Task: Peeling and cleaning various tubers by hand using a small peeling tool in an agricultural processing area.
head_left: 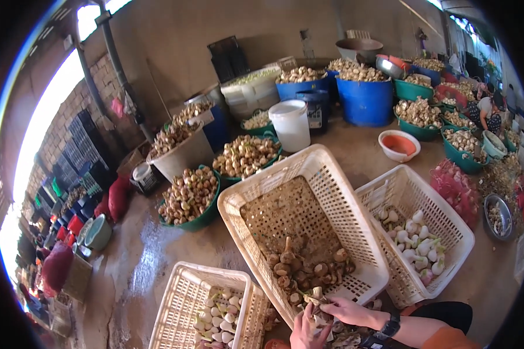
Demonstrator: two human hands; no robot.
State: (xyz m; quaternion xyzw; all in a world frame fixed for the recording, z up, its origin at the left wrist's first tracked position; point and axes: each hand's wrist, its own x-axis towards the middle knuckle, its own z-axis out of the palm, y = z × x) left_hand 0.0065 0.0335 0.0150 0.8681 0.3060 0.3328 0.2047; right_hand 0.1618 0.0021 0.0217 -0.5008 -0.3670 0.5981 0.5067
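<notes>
My left hand (304, 331) and my right hand (349, 312), a dark watch on its wrist, meet at the near edge of a large cream crate (233, 203). Both are closed on a garlic bulb (317, 320) with loose papery skin, partly hidden by the fingers. Just beyond them, brown unpeeled garlic bulbs (321, 269) lie at the crate's near end, one with its stem upright. Cleaned white garlic (416, 241) fills part of the right crate (448, 232). More pale bulbs (218, 320) lie in the left crate (174, 291).
Green tubs (206, 215) and blue barrels (364, 102) heaped with garlic stand beyond the crates. A white bucket (291, 125), an orange-lined basin (399, 145), a red mesh sack (454, 192) and a metal bowl (498, 216) sit around. Another person (488, 110) crouches at far right.
</notes>
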